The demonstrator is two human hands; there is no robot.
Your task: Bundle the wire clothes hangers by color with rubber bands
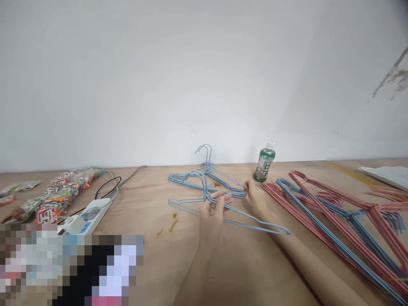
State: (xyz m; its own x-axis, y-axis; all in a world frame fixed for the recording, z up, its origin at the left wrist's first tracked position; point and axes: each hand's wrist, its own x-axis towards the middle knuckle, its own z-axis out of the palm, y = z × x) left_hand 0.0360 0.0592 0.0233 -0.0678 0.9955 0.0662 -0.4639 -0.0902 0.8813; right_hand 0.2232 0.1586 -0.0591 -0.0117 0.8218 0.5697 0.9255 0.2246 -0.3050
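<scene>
My left hand [214, 210] is closed around a blue wire hanger [251, 217] just below its hook, holding it above the table. The hanger's long arm slants down to the right. Behind it, a small group of blue wire hangers [185, 180] rests on the table, hooks toward the wall. My right hand [254, 199] has its fingers pinched at the right end of that group. How many hangers it grips is hidden. Several yellowish rubber bands [173, 225] lie left of my left hand.
A green-labelled bottle [264, 163] stands by the wall. Bundled red hangers [338, 187] and blue hangers [314, 216] spread over the right side. On the left are colourful plastic packets [65, 187], a power strip [95, 214] and cables. The lower left corner is pixelated.
</scene>
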